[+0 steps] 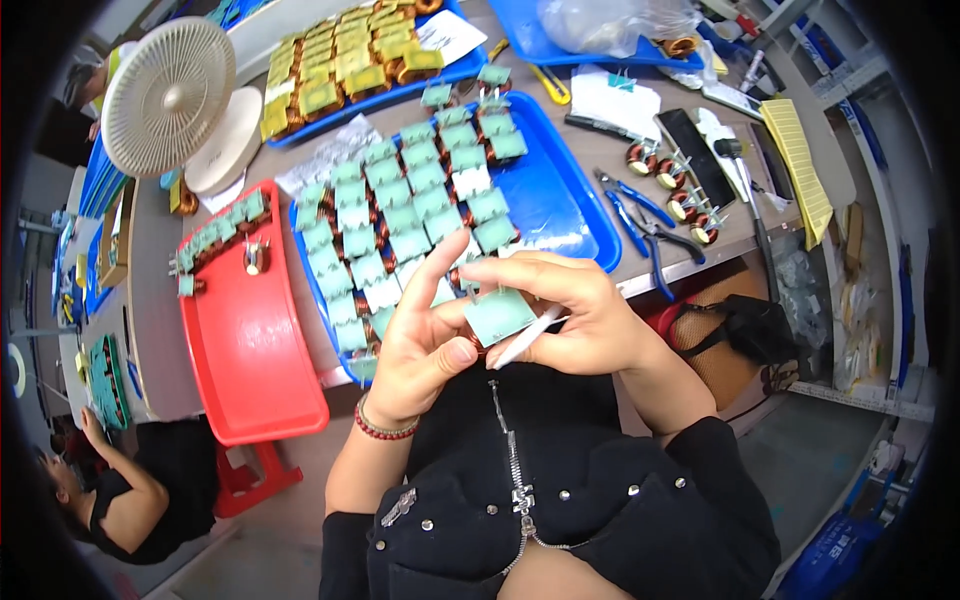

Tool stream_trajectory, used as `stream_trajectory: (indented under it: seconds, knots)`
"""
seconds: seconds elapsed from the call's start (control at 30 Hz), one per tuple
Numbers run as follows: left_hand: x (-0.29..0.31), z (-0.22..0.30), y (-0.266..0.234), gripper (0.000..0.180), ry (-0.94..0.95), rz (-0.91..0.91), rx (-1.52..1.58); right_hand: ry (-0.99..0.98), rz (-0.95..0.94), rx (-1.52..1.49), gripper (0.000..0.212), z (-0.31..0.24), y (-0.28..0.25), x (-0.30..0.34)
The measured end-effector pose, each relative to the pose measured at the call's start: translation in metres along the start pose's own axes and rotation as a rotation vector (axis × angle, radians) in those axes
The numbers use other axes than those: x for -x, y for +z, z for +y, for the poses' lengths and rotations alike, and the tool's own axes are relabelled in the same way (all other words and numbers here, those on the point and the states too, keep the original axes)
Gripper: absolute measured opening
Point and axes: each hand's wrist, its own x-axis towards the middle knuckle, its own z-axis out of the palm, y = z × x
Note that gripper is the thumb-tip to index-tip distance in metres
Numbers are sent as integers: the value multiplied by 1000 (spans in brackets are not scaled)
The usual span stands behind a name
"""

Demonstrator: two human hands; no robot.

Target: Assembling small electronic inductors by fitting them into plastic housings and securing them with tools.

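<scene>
Between my two hands, above the near edge of the blue tray (572, 205), is a copper-wound coil with a square green board (503, 316) on its upper side. My left hand (412, 350) grips the coil with the thumb low at its side and the forefinger raised. On the other side, my right hand (605, 318) has fingers curled over the board's far edge. A slim white stick-like tool (527, 338) is held in that hand, lying along the board's right edge. Several rows of similar green-boarded coils (408, 190) fill much of the tray.
A red tray (255, 370) at the left holds a row of coils (222, 232). Blue-handled pliers (632, 215) and loose coils (680, 205) lie at the right. Farther back stand a fan (170, 100) and yellow-wrapped coils (345, 75). Another person (150, 490) sits at the lower left.
</scene>
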Motion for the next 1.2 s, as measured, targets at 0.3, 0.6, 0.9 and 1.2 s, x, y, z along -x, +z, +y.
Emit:
stream_trajectory:
  seconds: [0.3,0.6,0.9,1.2]
  knots:
    - [16,38,-36,50,150,434,-504,384,224,249,43,42,-47,-18]
    - [48,81,-184,56,126,996,-1317,259,229,539,48,108,-47,-34]
    - [25,78,-207,48,72,980,-1629,413,192,534,62,105,-47,-39]
    - [41,71,-83,57,188,344,109,294,396,403,69,71,-47,-21]
